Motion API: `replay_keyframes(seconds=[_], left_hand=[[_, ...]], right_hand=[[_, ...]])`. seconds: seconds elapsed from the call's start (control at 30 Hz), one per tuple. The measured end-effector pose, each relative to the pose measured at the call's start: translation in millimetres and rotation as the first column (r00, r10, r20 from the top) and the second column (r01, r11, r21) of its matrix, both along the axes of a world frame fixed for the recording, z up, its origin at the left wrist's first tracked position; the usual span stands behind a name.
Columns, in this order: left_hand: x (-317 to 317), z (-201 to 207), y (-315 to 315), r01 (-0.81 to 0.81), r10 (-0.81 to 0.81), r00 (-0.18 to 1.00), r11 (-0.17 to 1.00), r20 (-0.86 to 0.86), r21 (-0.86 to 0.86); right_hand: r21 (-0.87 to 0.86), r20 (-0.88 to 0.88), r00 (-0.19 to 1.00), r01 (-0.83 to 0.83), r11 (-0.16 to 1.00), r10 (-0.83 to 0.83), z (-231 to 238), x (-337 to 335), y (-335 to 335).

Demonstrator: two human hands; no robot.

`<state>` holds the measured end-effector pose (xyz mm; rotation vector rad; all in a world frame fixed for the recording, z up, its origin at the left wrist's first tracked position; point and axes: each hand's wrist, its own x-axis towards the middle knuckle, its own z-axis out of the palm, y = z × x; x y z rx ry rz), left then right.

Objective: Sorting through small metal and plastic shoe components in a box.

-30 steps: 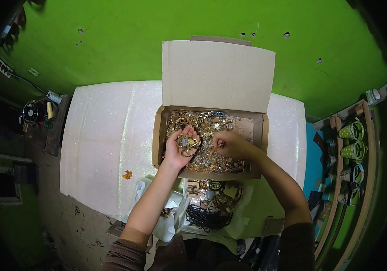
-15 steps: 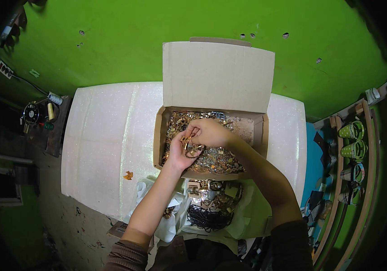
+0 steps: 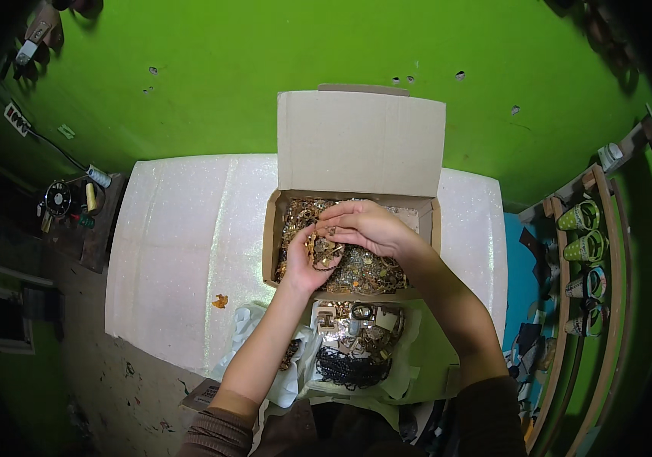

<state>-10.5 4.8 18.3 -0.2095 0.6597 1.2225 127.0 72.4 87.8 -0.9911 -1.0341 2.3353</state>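
Note:
An open cardboard box (image 3: 271, 236) stands on the white glittery table, filled with a dense mix of small gold- and silver-coloured trinkets (image 3: 368, 270). Over it, my left hand (image 3: 304, 266) cups several gold-coloured jewellery pieces (image 3: 324, 251), among them a dark chain-like loop hanging by the palm. My right hand (image 3: 371, 228) is just beside it, fingers drawn together toward the left fingertips. Something small and metallic shows at the right fingertips, too small to name.
Nearer me lies clear plastic (image 3: 406, 365) with buckles and a bundle of black beaded strands (image 3: 352, 369). A pale plastic bag (image 3: 284, 381) is beside it. An orange scrap (image 3: 220, 302) lies on the white table (image 3: 166, 251). Sandals (image 3: 586, 247) hang on a wooden rack at right.
My right hand has drawn slightly to the right, its fingers straighter and lifted off the pieces in my left palm. My left hand still cups the jewellery. The whole view has shifted a little.

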Motion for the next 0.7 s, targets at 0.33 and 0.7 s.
replay_keyframes(seconds=[0.33, 0.7], left_hand=[[7.2, 27.3, -47.1, 0.044, -0.046, 0.998, 0.999, 0.049, 0.032], [-0.3, 32.7, -103.5, -0.075, 0.063, 0.989, 0.994, 0.134, 0.083]], right_hand=[[-0.029, -0.077, 0.978, 0.193, 0.981, -0.195, 12.2, 9.0, -60.8], [-0.035, -0.145, 0.969, 0.197, 0.980, -0.200, 35.2, -2.7, -125.4]])
